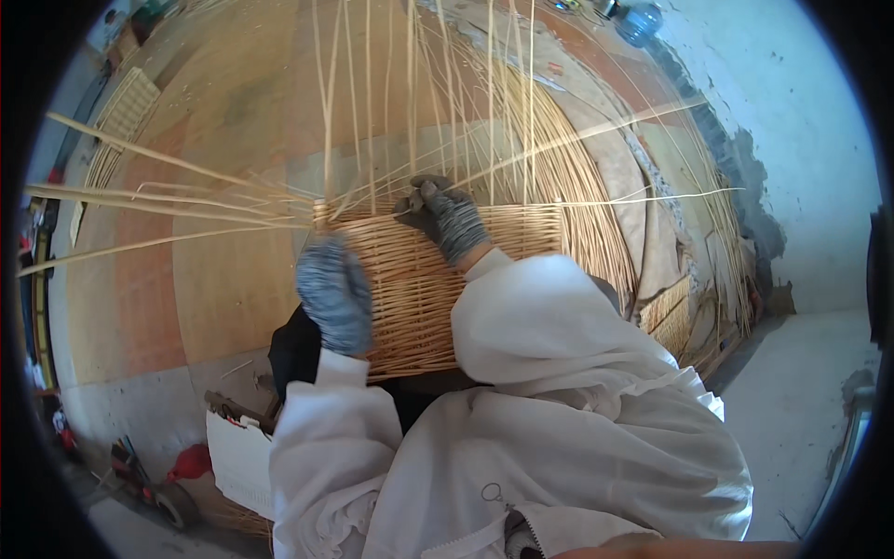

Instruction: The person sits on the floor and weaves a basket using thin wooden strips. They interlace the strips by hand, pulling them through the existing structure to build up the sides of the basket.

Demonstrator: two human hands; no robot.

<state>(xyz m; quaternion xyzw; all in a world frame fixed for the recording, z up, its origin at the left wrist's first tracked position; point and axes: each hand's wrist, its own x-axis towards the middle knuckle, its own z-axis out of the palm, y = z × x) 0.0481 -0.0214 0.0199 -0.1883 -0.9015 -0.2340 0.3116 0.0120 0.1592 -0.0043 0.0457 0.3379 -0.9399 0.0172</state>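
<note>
A light-brown wicker basket (414, 317) with tightly woven sides rests on my lap, close against my body. Long upright willow rods (413, 102) rise from its far rim, and others fan out to the left from its corner. My right hand (444, 219), in a grey knitted glove with dark fingertips, is closed on a thin willow rod at the woven top edge. My left hand (333, 293), gloved in the same way, lies against the basket's left side below the corner. Its back faces up, hiding its fingers.
A large bundle of willow rods (582, 186) curves along the right beside a brown cloth (643, 196). Woven panels (128, 107) lean at the far left. A blue water bottle (639, 24) stands by the far wall. A red item (191, 462) and a white box (239, 456) are at the lower left.
</note>
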